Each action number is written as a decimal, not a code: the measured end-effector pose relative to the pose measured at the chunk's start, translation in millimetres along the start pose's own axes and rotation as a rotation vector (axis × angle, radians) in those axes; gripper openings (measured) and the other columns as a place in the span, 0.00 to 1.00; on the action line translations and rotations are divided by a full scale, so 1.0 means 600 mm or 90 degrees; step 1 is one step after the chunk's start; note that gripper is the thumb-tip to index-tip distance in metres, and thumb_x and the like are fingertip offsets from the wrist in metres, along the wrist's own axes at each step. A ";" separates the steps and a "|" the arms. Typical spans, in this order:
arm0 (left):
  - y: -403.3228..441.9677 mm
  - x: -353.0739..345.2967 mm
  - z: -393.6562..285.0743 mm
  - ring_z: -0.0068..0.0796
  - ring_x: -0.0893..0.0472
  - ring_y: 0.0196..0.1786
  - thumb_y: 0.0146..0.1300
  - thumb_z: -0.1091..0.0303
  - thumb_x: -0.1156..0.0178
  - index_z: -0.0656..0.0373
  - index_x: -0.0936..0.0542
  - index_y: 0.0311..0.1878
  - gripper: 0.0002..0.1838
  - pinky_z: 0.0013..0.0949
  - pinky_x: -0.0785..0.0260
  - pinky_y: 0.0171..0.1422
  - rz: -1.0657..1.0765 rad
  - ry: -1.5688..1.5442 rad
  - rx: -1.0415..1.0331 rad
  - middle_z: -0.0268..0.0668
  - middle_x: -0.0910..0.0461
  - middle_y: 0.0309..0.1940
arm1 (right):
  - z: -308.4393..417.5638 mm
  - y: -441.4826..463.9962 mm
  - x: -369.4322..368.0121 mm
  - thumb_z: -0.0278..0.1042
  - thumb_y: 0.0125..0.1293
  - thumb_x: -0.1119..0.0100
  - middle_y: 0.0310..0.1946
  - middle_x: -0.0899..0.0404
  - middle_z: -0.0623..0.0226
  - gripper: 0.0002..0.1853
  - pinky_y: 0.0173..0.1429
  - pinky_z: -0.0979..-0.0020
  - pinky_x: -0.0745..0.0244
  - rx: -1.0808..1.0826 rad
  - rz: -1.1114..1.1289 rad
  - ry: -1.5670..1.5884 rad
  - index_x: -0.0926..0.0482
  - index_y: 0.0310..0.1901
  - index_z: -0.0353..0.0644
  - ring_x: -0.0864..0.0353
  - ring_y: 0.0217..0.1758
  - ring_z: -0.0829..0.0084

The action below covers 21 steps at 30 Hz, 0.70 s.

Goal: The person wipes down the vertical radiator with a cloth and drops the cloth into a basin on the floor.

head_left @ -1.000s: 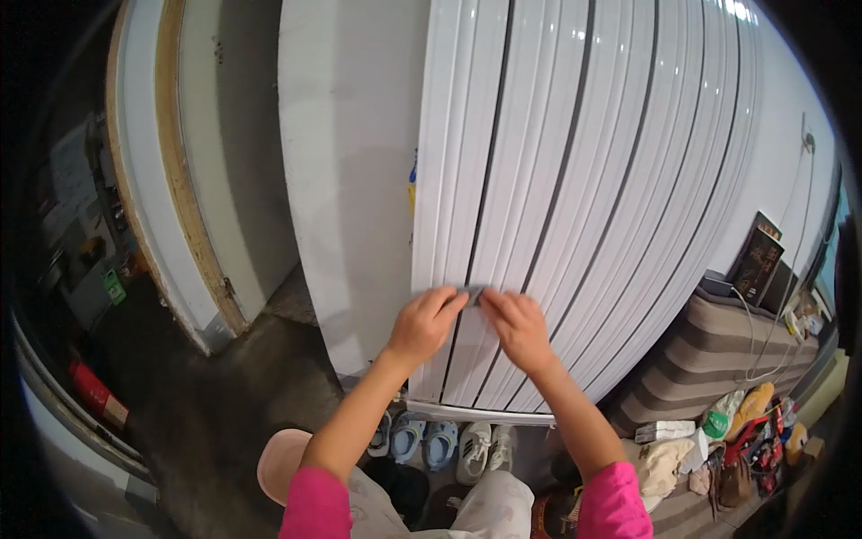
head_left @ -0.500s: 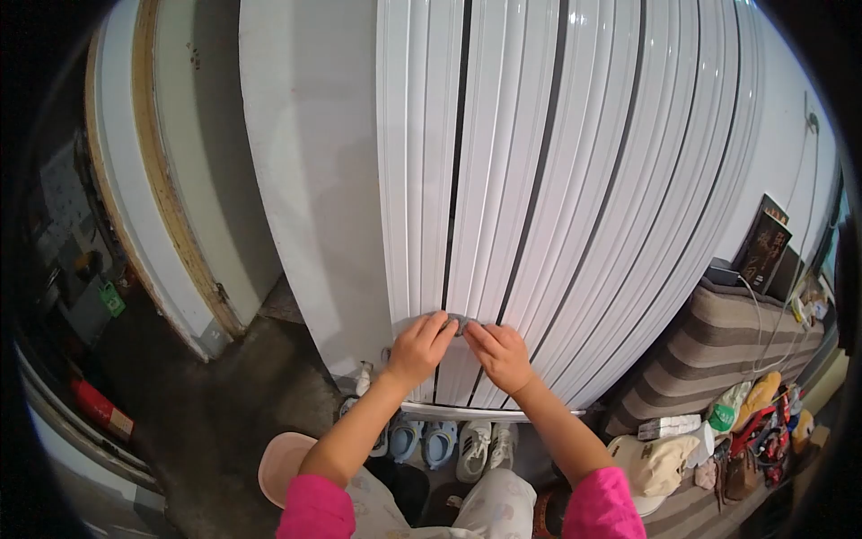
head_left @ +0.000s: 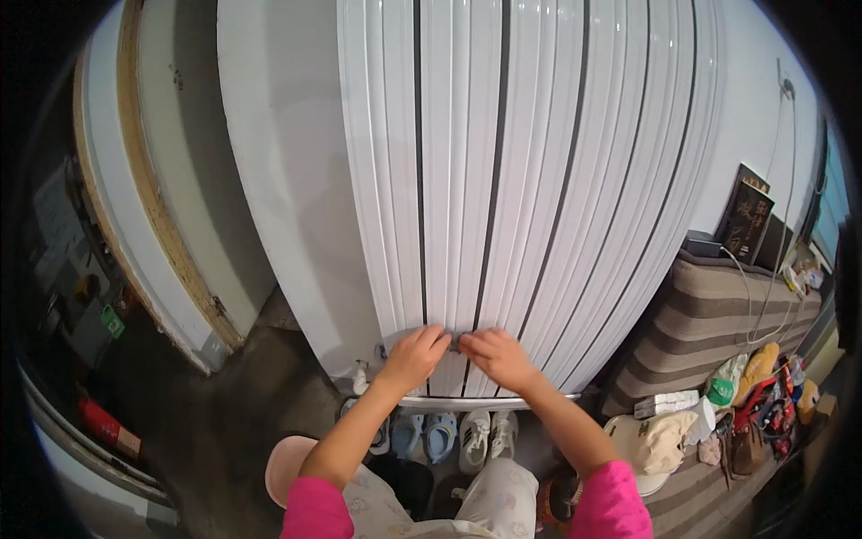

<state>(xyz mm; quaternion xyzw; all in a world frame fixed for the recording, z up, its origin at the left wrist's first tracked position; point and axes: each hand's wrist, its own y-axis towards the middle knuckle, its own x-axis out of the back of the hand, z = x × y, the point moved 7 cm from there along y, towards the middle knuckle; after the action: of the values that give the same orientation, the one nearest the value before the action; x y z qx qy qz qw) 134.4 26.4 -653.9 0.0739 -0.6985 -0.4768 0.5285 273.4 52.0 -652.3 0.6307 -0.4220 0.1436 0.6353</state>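
Observation:
A tall white radiator (head_left: pixel 530 198) with vertical ribbed columns and dark gaps between them stands in front of me. Low on its face, my left hand (head_left: pixel 416 357) and my right hand (head_left: pixel 498 357) are close together with fingers curled. Between the fingertips shows a small grey soft-looking piece (head_left: pixel 454 344), mostly hidden by my fingers and close against a column. Whether it is cloth or another material I cannot tell. Below my hands runs the radiator's white lower rail (head_left: pixel 485 403).
Under the rail stand blue clogs (head_left: pixel 440 437) and white sneakers (head_left: pixel 474 442). A pink basin (head_left: pixel 285 467) is at lower left. On the right, a striped sofa (head_left: pixel 691 314) bears a cream cap (head_left: pixel 654 449) and mixed items. A door frame (head_left: pixel 153 180) rises at left.
The view has shifted, so the radiator columns appear farther left. My hands sit slightly lower in the picture, still together on the grey piece, less of which shows now.

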 end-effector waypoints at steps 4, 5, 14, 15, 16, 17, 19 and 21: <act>0.132 0.085 -0.045 0.40 0.19 0.40 0.53 0.79 0.38 0.62 0.17 0.47 0.16 0.38 0.23 0.41 -0.186 0.014 -0.064 0.40 0.22 0.43 | -0.034 0.058 0.156 0.30 0.55 0.34 0.52 0.21 0.71 0.13 0.52 0.64 0.29 0.048 -0.173 -0.245 0.16 0.43 0.42 0.23 0.50 0.69; 0.154 0.081 -0.045 0.40 0.19 0.39 0.52 0.80 0.37 0.62 0.17 0.47 0.16 0.38 0.23 0.41 -0.206 0.012 -0.066 0.40 0.22 0.43 | -0.049 0.068 0.173 0.29 0.55 0.34 0.52 0.21 0.71 0.13 0.52 0.64 0.29 0.032 -0.183 -0.257 0.16 0.44 0.42 0.23 0.49 0.69; 0.138 0.016 -0.048 0.40 0.18 0.41 0.48 0.80 0.37 0.63 0.17 0.44 0.17 0.37 0.22 0.43 -0.199 0.041 -0.108 0.41 0.22 0.43 | -0.080 0.007 0.112 0.25 0.53 0.33 0.48 0.21 0.69 0.12 0.43 0.64 0.26 0.044 -0.224 -0.150 0.14 0.41 0.41 0.22 0.47 0.67; 0.129 0.008 -0.050 0.39 0.18 0.41 0.48 0.79 0.37 0.63 0.16 0.44 0.16 0.36 0.22 0.43 -0.180 0.067 -0.117 0.41 0.21 0.44 | -0.079 -0.005 0.099 0.26 0.52 0.33 0.49 0.21 0.69 0.14 0.44 0.64 0.25 0.045 -0.210 -0.150 0.14 0.43 0.42 0.22 0.48 0.67; 0.120 0.000 -0.053 0.38 0.18 0.41 0.49 0.77 0.37 0.62 0.16 0.45 0.16 0.35 0.22 0.43 -0.162 0.092 -0.127 0.40 0.20 0.44 | -0.078 -0.016 0.089 0.26 0.52 0.33 0.49 0.21 0.69 0.13 0.44 0.64 0.25 0.046 -0.202 -0.146 0.14 0.43 0.42 0.22 0.48 0.67; 0.113 -0.004 -0.056 0.37 0.18 0.41 0.49 0.76 0.38 0.62 0.16 0.44 0.16 0.34 0.22 0.43 -0.152 0.100 -0.132 0.40 0.20 0.44 | -0.075 -0.027 0.081 0.27 0.53 0.33 0.49 0.21 0.69 0.13 0.44 0.64 0.25 0.045 -0.193 -0.143 0.14 0.43 0.42 0.22 0.48 0.67; 0.102 -0.018 -0.060 0.35 0.19 0.40 0.50 0.73 0.38 0.62 0.16 0.44 0.16 0.32 0.23 0.43 -0.127 0.107 -0.138 0.40 0.19 0.44 | -0.071 -0.044 0.069 0.28 0.53 0.34 0.50 0.22 0.69 0.13 0.45 0.64 0.24 0.048 -0.180 -0.136 0.14 0.42 0.42 0.22 0.48 0.68; 0.085 -0.034 -0.061 0.35 0.19 0.40 0.50 0.74 0.38 0.62 0.17 0.44 0.16 0.32 0.23 0.43 -0.100 0.097 -0.139 0.40 0.19 0.44 | -0.070 -0.060 0.051 0.28 0.53 0.34 0.50 0.22 0.69 0.13 0.45 0.64 0.24 0.048 -0.171 -0.132 0.14 0.43 0.42 0.22 0.48 0.68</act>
<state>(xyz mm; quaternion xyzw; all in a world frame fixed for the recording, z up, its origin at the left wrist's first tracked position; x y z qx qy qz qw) 193.3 44.5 -630.1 0.1060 -0.5927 -0.5826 0.5459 332.6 74.1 -648.5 0.7164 -0.3911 0.0074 0.5777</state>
